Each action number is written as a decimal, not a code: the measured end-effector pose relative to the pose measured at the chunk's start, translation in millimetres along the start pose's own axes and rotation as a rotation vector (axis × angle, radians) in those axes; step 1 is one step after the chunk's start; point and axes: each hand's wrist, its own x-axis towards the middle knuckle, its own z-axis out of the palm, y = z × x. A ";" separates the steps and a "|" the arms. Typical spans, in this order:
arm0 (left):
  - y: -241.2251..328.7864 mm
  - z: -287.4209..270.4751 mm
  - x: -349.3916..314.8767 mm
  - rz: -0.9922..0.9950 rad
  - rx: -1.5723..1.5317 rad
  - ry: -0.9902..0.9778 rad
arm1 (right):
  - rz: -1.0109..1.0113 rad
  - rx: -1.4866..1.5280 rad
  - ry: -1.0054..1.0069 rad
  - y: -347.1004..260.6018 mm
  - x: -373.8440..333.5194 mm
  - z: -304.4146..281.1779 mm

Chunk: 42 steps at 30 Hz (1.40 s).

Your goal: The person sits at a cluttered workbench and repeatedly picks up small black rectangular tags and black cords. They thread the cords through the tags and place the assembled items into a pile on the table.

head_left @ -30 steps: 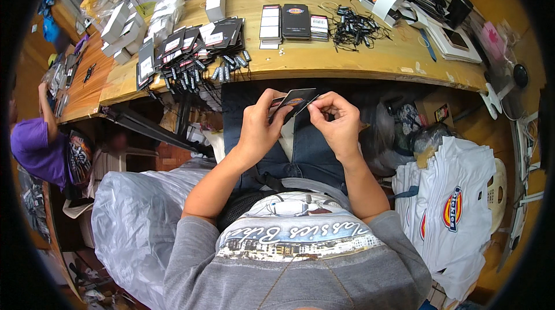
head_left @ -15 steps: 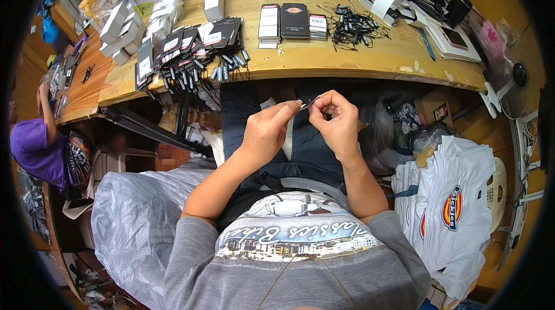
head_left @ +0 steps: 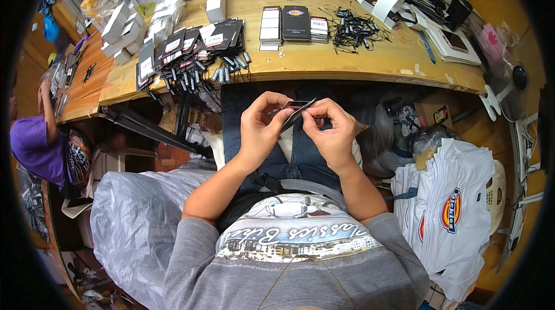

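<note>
The left hand [head_left: 261,132] pinched dark tags [head_left: 293,118] between thumb and fingers, below the counter's [head_left: 324,66] near edge; the right hand's [head_left: 332,130] fingertips pressed together at their right side, grip contents indiscernible.

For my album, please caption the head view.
Left hand grips dark tags, right hand at their edge, near a cluttered table.

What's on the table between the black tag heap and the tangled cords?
The head view shows stacked white-labelled cards, black tags and smaller white labels side by side, plus tiny white bits in front.
</note>
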 end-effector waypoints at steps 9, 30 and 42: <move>-2.9 1.9 -1.6 0.162 0.039 -0.005 | 0.033 -0.011 -0.018 -2.0 -1.3 -1.8; -6.8 -16.2 15.1 -0.087 -0.208 -0.179 | 0.186 0.089 -0.214 7.3 2.0 -4.2; 3.1 -46.7 18.8 -0.025 -0.251 -0.019 | 0.492 0.462 -0.338 25.7 3.9 -27.7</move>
